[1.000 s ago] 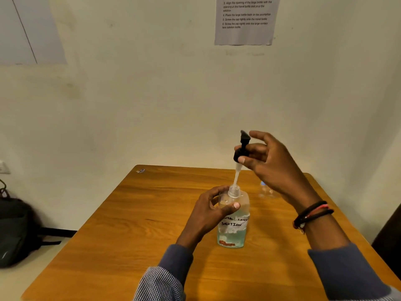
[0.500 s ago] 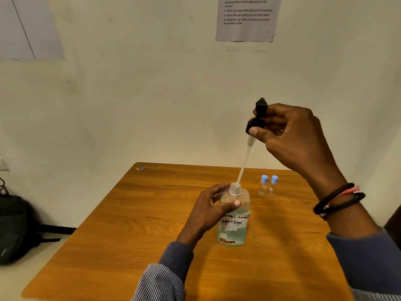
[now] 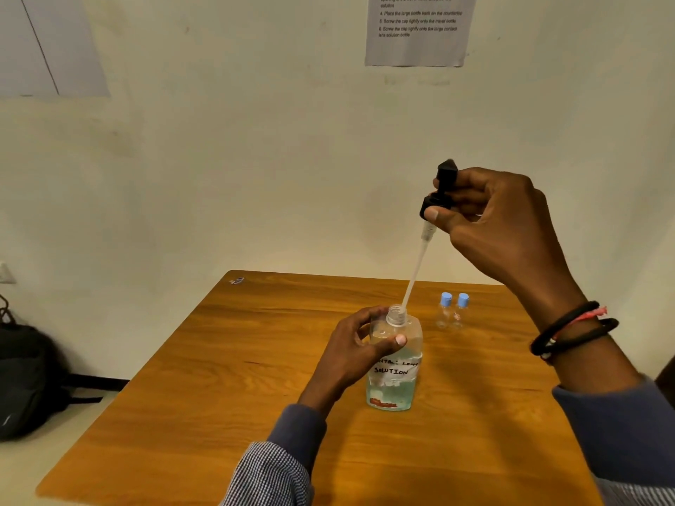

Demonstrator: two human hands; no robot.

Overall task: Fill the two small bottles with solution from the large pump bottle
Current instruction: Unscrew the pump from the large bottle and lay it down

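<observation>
The large bottle stands upright near the middle of the worktop, with the left hand wrapped round its shoulder from the left. Above it and to the right, the right hand holds the pump in the air, its tube slanting down to the bottle's open neck. Two small bottles stand side by side, behind and to the right of the large one. A bag sits on the floor to the left of the worktop, and a sheet hangs on the wall behind.
</observation>
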